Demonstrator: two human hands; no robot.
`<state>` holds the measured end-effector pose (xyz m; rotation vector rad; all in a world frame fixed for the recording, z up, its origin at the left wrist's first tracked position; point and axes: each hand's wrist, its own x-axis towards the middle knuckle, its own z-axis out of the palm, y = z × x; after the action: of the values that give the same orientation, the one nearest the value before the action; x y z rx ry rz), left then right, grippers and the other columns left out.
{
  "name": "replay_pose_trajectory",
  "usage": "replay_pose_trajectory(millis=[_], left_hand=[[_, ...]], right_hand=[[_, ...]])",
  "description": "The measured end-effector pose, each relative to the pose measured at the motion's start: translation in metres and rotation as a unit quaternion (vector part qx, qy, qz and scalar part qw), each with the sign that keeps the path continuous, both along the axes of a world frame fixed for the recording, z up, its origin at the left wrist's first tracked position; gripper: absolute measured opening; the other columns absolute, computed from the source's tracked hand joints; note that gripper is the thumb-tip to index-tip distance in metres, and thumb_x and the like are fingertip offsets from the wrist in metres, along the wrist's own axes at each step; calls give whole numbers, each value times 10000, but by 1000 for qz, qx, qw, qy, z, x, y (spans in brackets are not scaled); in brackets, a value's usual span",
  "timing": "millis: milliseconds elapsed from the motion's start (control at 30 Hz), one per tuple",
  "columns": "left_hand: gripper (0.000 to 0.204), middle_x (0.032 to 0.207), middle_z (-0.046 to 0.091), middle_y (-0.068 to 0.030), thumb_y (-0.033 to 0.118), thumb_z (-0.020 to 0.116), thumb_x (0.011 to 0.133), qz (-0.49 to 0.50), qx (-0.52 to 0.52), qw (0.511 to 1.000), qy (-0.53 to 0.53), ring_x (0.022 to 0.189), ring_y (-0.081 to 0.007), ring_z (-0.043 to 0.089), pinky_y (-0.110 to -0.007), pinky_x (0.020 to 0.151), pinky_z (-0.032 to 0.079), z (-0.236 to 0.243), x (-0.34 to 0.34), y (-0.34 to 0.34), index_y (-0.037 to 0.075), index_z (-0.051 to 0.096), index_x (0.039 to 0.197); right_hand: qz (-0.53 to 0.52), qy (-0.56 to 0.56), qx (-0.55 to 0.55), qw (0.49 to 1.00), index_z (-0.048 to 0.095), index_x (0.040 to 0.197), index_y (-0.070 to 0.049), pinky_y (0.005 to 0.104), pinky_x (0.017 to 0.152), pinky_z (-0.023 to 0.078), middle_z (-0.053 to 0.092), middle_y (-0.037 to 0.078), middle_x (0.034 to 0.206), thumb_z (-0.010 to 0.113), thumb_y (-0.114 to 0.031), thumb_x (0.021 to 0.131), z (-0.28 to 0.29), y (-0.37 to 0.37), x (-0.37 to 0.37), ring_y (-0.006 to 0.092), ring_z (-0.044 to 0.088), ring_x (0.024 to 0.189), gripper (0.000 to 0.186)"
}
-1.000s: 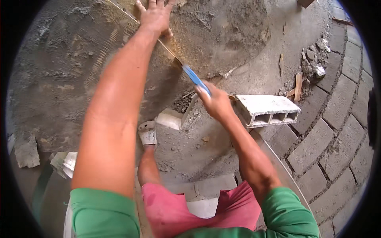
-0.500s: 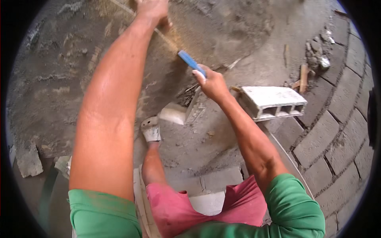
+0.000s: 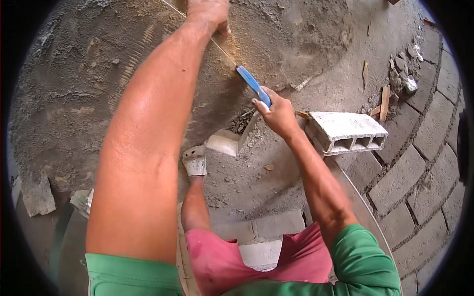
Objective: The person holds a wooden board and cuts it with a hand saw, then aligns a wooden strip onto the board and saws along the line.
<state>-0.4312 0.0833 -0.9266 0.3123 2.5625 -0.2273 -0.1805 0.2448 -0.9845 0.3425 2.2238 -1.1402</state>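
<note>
My right hand is wrapped round the blue handle of what looks like a saw. Its long thin blade is seen edge-on, slanting up and left from the handle past my left hand. My left hand is at the top edge of the view, over the ground beside the blade. Its thumb points down, but its other fingers are hidden or cut off, so what it holds does not show. Yellowish dust lies on the ground by the blade.
A hollow concrete block lies right of my right forearm. Broken block pieces sit by my shoe. Rubble and wood scraps border the paving stones on the right. Rough cement-like ground spreads left.
Both hands and the blue-handled saw have shifted a little to the right, and the whole view has moved slightly. My right hand keeps its grip.
</note>
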Motion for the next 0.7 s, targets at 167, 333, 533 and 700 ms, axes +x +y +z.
replay_pose_trajectory(millis=[167,333,533,700], left_hand=[[1433,1725,-131,-213,292,993,531,8,9,1000,2,1595,-429,-72,-738,1207,103,-4,0,-1,211,130,1672],[1449,1725,-134,-211,288,1002,522,6,-4,1000,-4,1594,-434,-67,-743,1204,103,-3,-7,0,214,124,1673],[1452,1719,-151,-224,308,1004,537,-12,8,1000,1,1592,-447,-51,-755,1192,134,-16,-5,9,207,104,1673],[1452,1724,-131,-215,341,995,545,-6,-44,999,19,1593,-448,-35,-761,1185,147,-10,2,-5,197,91,1672]], right_hand=[[-4,1,21,1000,640,1349,-140,492,896,547,726,247,1060,694,-234,917,7,0,-16,434,696,1025,446],[80,-57,40,994,660,1307,-106,512,869,547,729,249,1011,683,-197,906,10,1,-52,426,709,962,412],[36,17,9,999,547,1459,-127,495,823,551,689,293,1003,672,-149,873,48,75,60,468,693,928,600],[5,-154,17,988,573,1449,-90,374,976,540,711,260,1194,638,-48,839,230,169,144,400,711,1117,614]])
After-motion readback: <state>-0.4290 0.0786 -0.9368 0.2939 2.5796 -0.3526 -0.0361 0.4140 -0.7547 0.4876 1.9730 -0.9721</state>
